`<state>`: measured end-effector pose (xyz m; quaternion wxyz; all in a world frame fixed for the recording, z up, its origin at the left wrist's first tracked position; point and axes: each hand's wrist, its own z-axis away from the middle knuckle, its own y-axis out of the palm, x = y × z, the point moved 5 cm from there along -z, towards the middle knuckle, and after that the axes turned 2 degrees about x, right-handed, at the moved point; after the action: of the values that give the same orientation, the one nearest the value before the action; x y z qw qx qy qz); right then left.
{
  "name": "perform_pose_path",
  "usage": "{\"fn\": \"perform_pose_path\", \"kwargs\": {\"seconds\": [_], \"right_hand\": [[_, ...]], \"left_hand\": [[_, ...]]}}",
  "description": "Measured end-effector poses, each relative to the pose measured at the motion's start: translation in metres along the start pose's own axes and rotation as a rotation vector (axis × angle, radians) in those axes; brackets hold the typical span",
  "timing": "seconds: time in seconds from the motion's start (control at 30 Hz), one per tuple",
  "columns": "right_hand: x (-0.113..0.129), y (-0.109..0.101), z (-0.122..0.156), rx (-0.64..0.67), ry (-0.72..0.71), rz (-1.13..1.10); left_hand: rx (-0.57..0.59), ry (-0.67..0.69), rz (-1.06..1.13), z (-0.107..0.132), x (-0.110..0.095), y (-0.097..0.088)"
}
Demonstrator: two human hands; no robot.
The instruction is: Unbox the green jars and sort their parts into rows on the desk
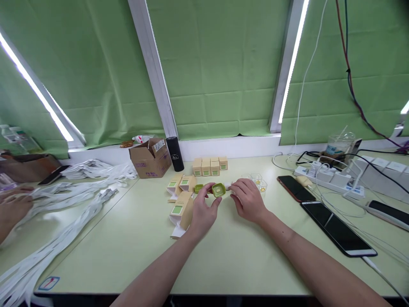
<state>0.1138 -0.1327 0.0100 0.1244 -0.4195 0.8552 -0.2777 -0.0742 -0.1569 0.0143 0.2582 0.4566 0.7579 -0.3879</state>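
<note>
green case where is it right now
Head view, middle of the table: the green case sits open in the left hand, just left of the right hand, with tan boxes lying to its left.

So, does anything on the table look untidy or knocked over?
Yes. Some small cartons lie on their sides with flaps open by the left hand, which holds a green pot, while four like them stand in a neat row behind. Nothing looks spilled.

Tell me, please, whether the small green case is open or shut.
Open: the green case, held by the left hand, shows its hollow inside with something pale in it; a green lid lies beside it.
</note>
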Motion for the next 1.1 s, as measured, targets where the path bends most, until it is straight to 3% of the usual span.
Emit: {"fn": "perform_pose_path", "kwargs": {"seconds": [0.1, 0.23, 0.57, 0.77, 0.9, 1.1], "right_hand": [[0.012, -0.007, 0.0, -0.089, -0.05, -0.083], [0.024, -0.012, -0.003, -0.104, -0.042, -0.162], [0.036, -0.009, -0.003, -0.073, 0.055, -0.284], [0.034, -0.005, -0.004, -0.091, 0.092, -0.363], [0.032, -0.004, -0.005, -0.085, 0.145, -0.441], [0.03, -0.005, -0.005, -0.096, 0.205, -0.497]], "left_hand": [[-0.007, 0.03, 0.067, 0.001, -0.003, 0.0], [0.019, -0.017, 0.169, 0.002, 0.002, 0.004], [0.239, -0.114, 0.306, 0.002, -0.014, 0.015], [0.366, -0.145, 0.324, 0.008, -0.002, 0.027], [0.314, -0.059, 0.204, 0.005, 0.005, 0.022], [0.052, 0.044, -0.001, 0.0, -0.002, 0.003]]}}
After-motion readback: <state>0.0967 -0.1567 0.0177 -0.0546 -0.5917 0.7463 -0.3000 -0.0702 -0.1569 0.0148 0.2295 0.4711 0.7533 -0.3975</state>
